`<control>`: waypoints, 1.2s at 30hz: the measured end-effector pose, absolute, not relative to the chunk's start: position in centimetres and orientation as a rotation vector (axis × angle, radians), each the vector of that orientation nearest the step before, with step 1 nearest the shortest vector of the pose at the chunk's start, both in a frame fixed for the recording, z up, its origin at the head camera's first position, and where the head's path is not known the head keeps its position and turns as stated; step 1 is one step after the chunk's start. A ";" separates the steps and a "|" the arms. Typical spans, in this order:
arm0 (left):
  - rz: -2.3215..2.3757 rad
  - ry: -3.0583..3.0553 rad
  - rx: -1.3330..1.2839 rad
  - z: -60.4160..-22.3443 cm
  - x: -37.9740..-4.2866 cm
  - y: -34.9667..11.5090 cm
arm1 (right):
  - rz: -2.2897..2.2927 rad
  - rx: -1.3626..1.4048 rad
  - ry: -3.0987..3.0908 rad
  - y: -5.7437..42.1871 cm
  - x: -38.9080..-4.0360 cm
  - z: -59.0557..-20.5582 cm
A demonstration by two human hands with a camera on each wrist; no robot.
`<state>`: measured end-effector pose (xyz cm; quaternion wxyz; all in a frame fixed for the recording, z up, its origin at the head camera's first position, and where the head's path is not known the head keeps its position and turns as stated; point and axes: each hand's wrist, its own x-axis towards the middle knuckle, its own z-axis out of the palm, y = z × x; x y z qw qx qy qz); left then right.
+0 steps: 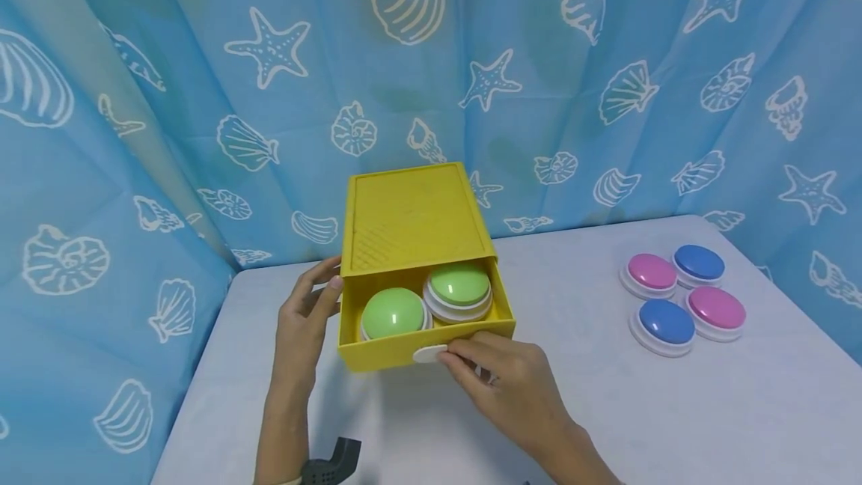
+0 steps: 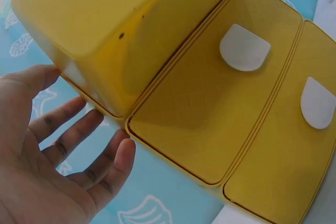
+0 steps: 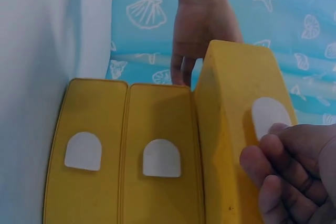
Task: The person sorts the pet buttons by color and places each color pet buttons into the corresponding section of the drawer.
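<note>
A yellow drawer cabinet (image 1: 414, 219) stands on the white table, with its top drawer (image 1: 377, 356) pulled partway out. Inside that drawer sit two round push buttons with green domes and white bases, a left green button (image 1: 393, 311) and a right green button (image 1: 461, 284). My right hand (image 1: 508, 384) pinches the drawer's white handle (image 3: 269, 115) between thumb and fingers. At the cabinet's left side is my left hand (image 1: 306, 313), its fingers spread and its fingertips at the cabinet's side edge in the left wrist view.
Two closed drawers, a middle drawer (image 2: 194, 93) and a bottom drawer (image 2: 283, 145), have white handles. On the table's right side stand two pink buttons (image 1: 652, 272) and two blue buttons (image 1: 667, 320). A blue shell-patterned curtain (image 1: 417, 81) hangs behind and to the sides.
</note>
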<state>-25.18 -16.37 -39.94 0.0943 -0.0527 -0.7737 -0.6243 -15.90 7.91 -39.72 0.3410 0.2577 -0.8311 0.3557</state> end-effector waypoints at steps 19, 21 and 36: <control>-1.869 -2.305 -0.148 -39.7 -25.2 -16.4 | 0.906 0.677 -2.090 7.7 -19.6 -40.3; -1.871 -2.299 -0.154 -39.7 -25.2 -16.4 | 0.904 0.674 -2.080 7.7 -20.0 -40.4; -1.907 -2.284 -0.130 -39.7 -25.4 -16.2 | 0.926 0.650 -2.072 7.6 -22.5 -40.9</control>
